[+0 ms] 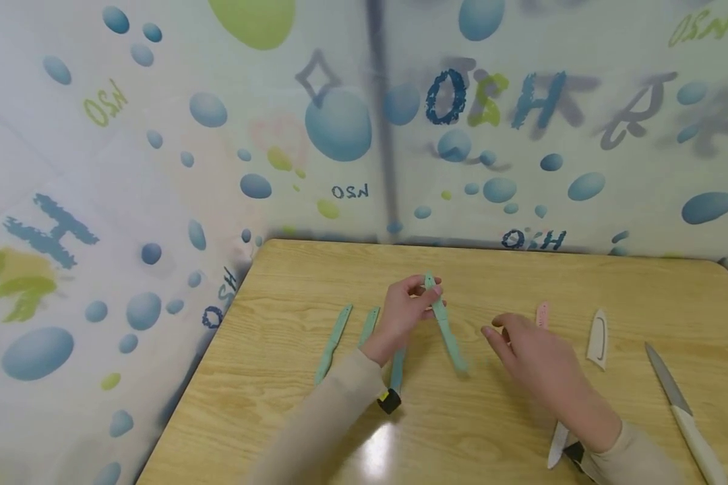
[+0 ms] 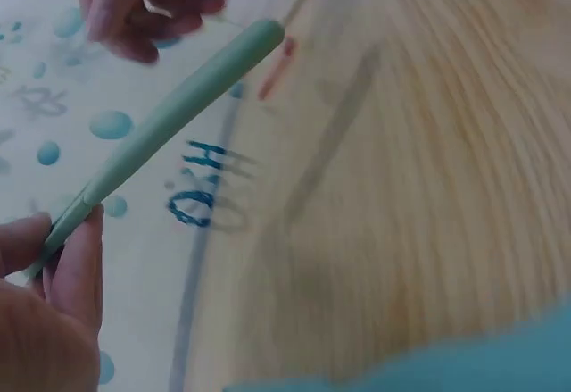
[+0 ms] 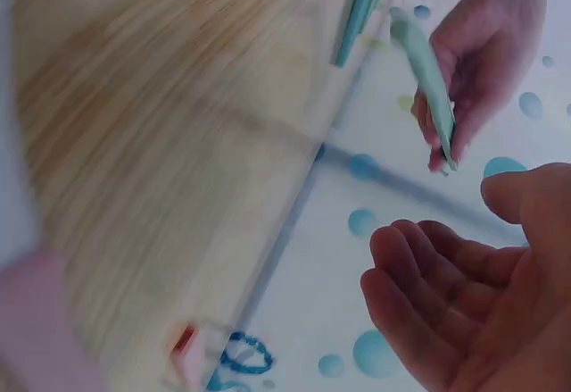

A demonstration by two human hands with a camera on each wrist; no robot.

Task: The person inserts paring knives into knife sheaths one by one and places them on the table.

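Note:
My left hand (image 1: 403, 310) is raised over the table and pinches a mint-green sheathed knife (image 1: 449, 337) by its narrow sheath end. The knife's thick handle slants down toward me; in the left wrist view the green handle (image 2: 178, 120) stretches away from thumb and finger. Right of it, my right hand (image 1: 540, 357) hovers with fingers loosely bent and nothing in them. In the right wrist view its palm (image 3: 500, 321) faces the other hand, with a gap between them. A pink sheath (image 1: 542, 313) lies behind the right hand, partly covered by it.
Several mint-green knives, including one (image 1: 334, 343) at the left, lie on the wooden table (image 1: 491, 283) around my left forearm. A white sheath (image 1: 598, 340) and a bare knife with a white handle (image 1: 691, 431) lie right. A pale blade (image 1: 558, 444) shows under my right wrist.

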